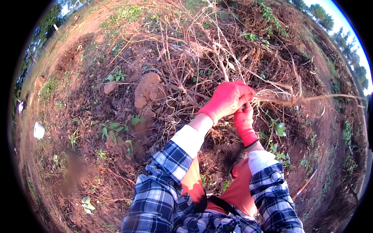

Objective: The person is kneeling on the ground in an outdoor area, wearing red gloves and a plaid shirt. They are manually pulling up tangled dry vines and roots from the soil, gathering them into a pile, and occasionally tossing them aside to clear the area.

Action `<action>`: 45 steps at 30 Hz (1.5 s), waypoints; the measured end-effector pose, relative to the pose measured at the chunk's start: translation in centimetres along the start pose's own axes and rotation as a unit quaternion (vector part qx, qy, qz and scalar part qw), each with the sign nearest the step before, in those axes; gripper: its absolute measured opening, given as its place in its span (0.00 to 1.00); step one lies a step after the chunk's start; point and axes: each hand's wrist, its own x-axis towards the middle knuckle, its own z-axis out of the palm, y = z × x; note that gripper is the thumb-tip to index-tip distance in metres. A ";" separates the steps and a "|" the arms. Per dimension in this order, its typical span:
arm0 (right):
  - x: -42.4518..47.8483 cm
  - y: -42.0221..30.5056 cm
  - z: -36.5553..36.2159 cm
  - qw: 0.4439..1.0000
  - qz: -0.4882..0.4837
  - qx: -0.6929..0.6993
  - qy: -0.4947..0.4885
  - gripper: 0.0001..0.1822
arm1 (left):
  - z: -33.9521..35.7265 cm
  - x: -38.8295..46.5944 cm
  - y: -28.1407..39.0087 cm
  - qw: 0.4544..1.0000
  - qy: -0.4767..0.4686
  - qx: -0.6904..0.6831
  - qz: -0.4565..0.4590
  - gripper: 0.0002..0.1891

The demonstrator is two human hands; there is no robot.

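Both my hands wear red knit gloves and meet over a heap of dry stems. My left hand (228, 99) is closed on some thin dry stems (279, 100) that stretch off to the right. Just below and beside it, my right hand (244, 119) touches the same spot; its fingers are partly hidden behind the left glove, so its hold cannot be made out. Around and beyond the gloves lies a tangle of dry branches and vines (186, 84).
Clods of earth (148, 88) lie left of the heap. Green leafy plants (112, 129) grow from the soil. A long thin tool (306, 183) with a curved end lies at the right. A white container (38, 130) stands far left.
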 end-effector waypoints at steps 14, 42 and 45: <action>-0.2 -2.7 2.0 0.997 -0.020 -0.078 -0.011 0.13 | -1.4 -0.5 -7.7 0.869 0.354 -0.312 -0.147 0.09; 1.2 -2.8 1.2 0.997 -0.001 -0.081 -0.008 0.17 | -3.9 -9.4 -11.9 0.901 -0.123 0.397 0.124 0.16; 1.6 -2.2 1.1 0.995 -0.006 -0.099 -0.013 0.16 | -2.8 -10.2 -12.3 0.894 -0.105 0.425 0.093 0.17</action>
